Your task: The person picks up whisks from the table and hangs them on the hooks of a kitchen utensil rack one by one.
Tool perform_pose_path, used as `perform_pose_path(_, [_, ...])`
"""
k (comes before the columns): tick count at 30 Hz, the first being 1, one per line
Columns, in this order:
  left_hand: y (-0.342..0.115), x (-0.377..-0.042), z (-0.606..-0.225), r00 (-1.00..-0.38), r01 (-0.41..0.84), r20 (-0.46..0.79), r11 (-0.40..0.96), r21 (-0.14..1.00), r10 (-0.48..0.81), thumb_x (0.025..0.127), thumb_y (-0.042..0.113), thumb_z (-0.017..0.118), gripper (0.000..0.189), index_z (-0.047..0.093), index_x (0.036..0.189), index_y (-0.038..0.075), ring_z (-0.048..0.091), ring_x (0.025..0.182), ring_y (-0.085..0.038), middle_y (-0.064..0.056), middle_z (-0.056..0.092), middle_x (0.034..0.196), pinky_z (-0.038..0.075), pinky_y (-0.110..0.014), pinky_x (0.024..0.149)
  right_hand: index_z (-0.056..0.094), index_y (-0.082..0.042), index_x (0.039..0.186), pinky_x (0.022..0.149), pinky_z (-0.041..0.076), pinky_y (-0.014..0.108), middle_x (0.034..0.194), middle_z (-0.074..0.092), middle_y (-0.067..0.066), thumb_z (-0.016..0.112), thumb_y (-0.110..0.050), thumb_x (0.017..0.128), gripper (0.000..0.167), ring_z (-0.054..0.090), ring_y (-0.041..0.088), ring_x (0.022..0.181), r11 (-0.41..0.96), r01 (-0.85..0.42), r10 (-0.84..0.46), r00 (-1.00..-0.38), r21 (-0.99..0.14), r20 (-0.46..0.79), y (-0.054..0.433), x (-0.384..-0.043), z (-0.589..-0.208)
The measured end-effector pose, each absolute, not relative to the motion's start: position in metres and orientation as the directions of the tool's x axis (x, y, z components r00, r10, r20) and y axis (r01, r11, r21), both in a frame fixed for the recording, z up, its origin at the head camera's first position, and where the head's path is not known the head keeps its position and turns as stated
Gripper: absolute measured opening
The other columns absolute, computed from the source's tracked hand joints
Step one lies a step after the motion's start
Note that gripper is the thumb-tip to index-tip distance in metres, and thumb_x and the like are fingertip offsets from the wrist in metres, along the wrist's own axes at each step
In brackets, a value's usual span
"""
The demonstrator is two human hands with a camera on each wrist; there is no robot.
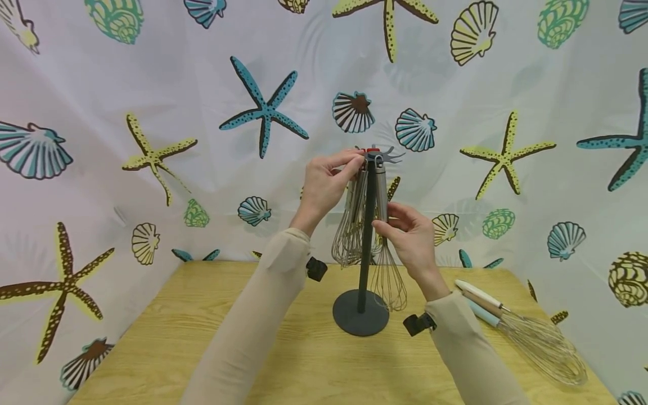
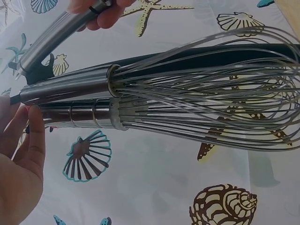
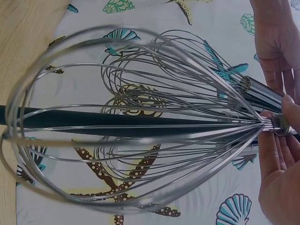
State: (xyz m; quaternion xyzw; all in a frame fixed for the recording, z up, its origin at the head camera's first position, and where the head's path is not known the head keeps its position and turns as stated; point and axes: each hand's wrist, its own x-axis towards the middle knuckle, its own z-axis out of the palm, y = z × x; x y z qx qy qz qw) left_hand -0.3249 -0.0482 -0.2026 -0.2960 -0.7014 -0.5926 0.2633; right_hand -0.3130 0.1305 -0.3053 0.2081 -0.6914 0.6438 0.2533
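Note:
A dark whisk stand [image 1: 360, 318] with a round base and a hooked top stands on the table. Up at its hooks, my left hand [image 1: 326, 183] pinches the handle end of a hanging metal whisk [image 2: 70, 86] between thumb and fingers. Another steel-handled whisk hangs close beside that one. Lower on the near right side, my right hand [image 1: 412, 239] grips the bottom of a third whisk's handle [image 1: 381, 188]. The loop on this whisk overlaps a hook in the head view, and its wire balloon [image 3: 131, 126] hangs down in front of the pole.
Several whisks [image 1: 544, 340] with white, brown and light blue handles lie together at the table's right side. A red piece [image 1: 373, 150] tops the stand. Behind the wooden table [image 1: 228, 315] hangs a shell-and-starfish curtain [image 1: 314, 67].

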Motion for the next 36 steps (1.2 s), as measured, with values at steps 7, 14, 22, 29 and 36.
perform_pose_path(7, [-0.049, -0.324, -0.202, -0.69, 0.723, 0.716, 0.109, 0.682, 0.102, 0.096, 0.01, 0.064, 0.023, 0.072, 0.111, -0.006, 0.056, 0.129, -0.021, -0.017, 0.068, 0.122, 0.058, -0.034, 0.088, 0.066, -0.003, 0.123, 0.076, 0.058, 0.024, 0.114, 0.069, 0.022, 0.078, -0.007, 0.083, 0.042, 0.069, 0.005, 0.087, 0.073, -0.613, 0.049, -0.786, -0.787, 0.616, 0.127, -0.316, -0.307])
perform_pose_path(14, [-0.051, -0.326, -0.202, -0.688, 0.726, 0.718, 0.092, 0.682, 0.107, 0.096, 0.008, 0.063, 0.023, 0.072, 0.11, -0.007, 0.056, 0.128, -0.023, -0.017, 0.068, 0.122, 0.058, -0.032, 0.085, 0.067, -0.002, 0.121, 0.073, 0.06, 0.027, 0.113, 0.069, 0.022, 0.079, -0.004, 0.081, 0.042, 0.07, 0.008, 0.087, 0.034, -0.612, 0.052, -0.788, -0.79, 0.613, 0.12, -0.32, -0.311])
perform_pose_path(22, [-0.051, -0.324, -0.202, -0.681, 0.732, 0.724, 0.126, 0.669, 0.108, 0.096, 0.01, 0.064, 0.023, 0.073, 0.111, -0.005, 0.057, 0.127, -0.025, -0.017, 0.068, 0.122, 0.059, -0.034, 0.084, 0.066, -0.002, 0.122, 0.075, 0.059, 0.025, 0.114, 0.067, 0.018, 0.078, -0.004, 0.083, 0.041, 0.069, 0.008, 0.089, 0.051, -0.607, 0.046, -0.791, -0.793, 0.609, 0.118, -0.323, -0.314])
perform_pose_path(29, [-0.05, -0.324, -0.203, -0.681, 0.733, 0.726, 0.108, 0.672, 0.1, 0.095, 0.009, 0.064, 0.023, 0.072, 0.112, -0.006, 0.054, 0.131, -0.026, -0.018, 0.067, 0.124, 0.058, -0.034, 0.086, 0.066, -0.003, 0.122, 0.076, 0.058, 0.024, 0.114, 0.066, 0.017, 0.077, -0.005, 0.083, 0.04, 0.069, 0.006, 0.089, 0.059, -0.589, 0.048, -0.805, -0.806, 0.592, 0.119, -0.328, -0.315])
perform_pose_path(36, [-0.049, -0.326, -0.203, -0.684, 0.729, 0.722, 0.105, 0.676, 0.103, 0.095, 0.01, 0.064, 0.023, 0.072, 0.112, -0.005, 0.057, 0.128, -0.023, -0.017, 0.067, 0.124, 0.059, -0.031, 0.083, 0.066, -0.002, 0.122, 0.077, 0.058, 0.023, 0.115, 0.065, 0.017, 0.076, -0.003, 0.084, 0.04, 0.068, 0.006, 0.088, 0.045, -0.593, 0.053, -0.802, -0.804, 0.594, 0.118, -0.331, -0.318])
